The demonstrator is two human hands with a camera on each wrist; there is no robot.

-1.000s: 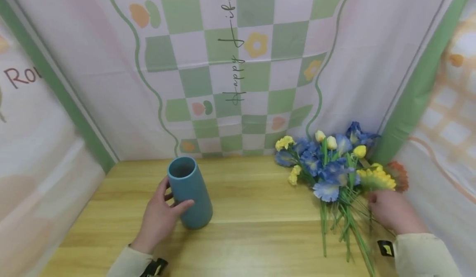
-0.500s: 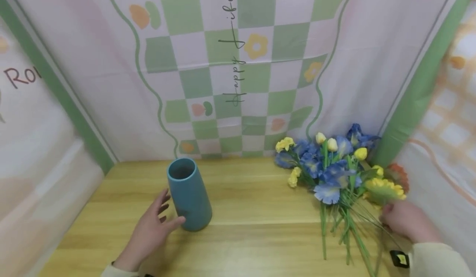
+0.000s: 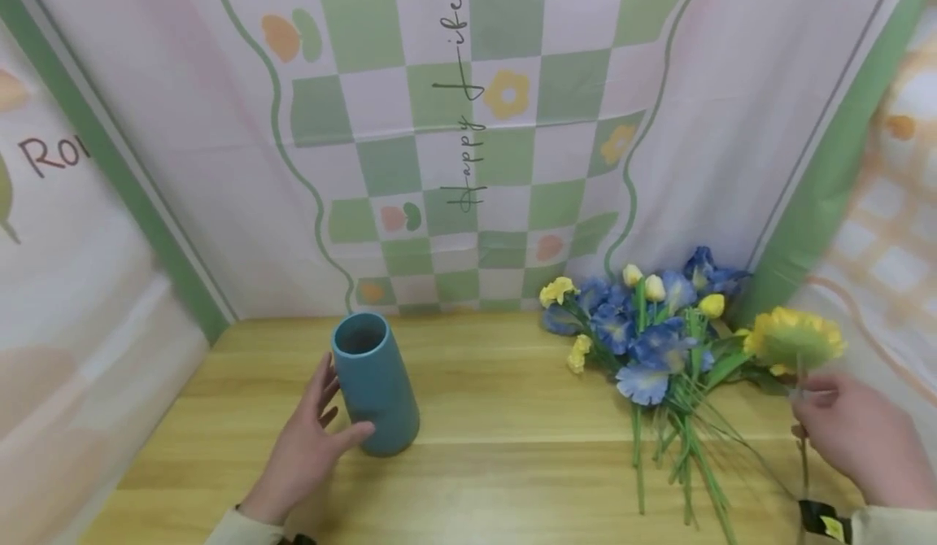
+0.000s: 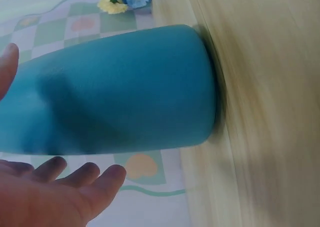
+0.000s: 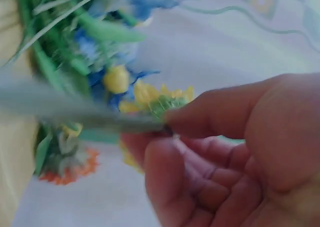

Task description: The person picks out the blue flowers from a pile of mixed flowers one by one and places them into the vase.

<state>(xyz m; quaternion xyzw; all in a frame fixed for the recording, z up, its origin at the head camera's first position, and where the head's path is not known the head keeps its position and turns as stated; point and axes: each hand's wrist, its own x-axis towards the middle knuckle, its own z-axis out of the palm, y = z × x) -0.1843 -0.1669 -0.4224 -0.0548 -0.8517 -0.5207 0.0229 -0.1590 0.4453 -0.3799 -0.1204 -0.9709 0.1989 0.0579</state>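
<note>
A blue-teal vase (image 3: 379,398) stands upright on the wooden table, its round mouth facing up. My left hand (image 3: 303,451) is at its left side, thumb in front and fingers behind. In the left wrist view, the relaxed fingers (image 4: 102,184) lie beside the vase wall, not wrapped around it. At the right, my right hand (image 3: 864,439) pinches the thin stem of a yellow flower (image 3: 794,337) between thumb and fingers, just below the bloom. The bloom is held upright, showing its green underside. The stem's lower end passes behind the wrist strap.
A pile of artificial flowers, blue irises (image 3: 659,342) with yellow tulips (image 3: 712,306) and small yellow blooms (image 3: 559,290), lies at the back right, stems toward me. An orange flower (image 5: 70,164) shows in the right wrist view. Printed cloth (image 3: 505,146) hangs behind the table.
My right hand has moved right and toward me, lifting the yellow flower away from the pile. My left hand loosened from the vase, drew back slightly, then came close again; the vase stays put.
</note>
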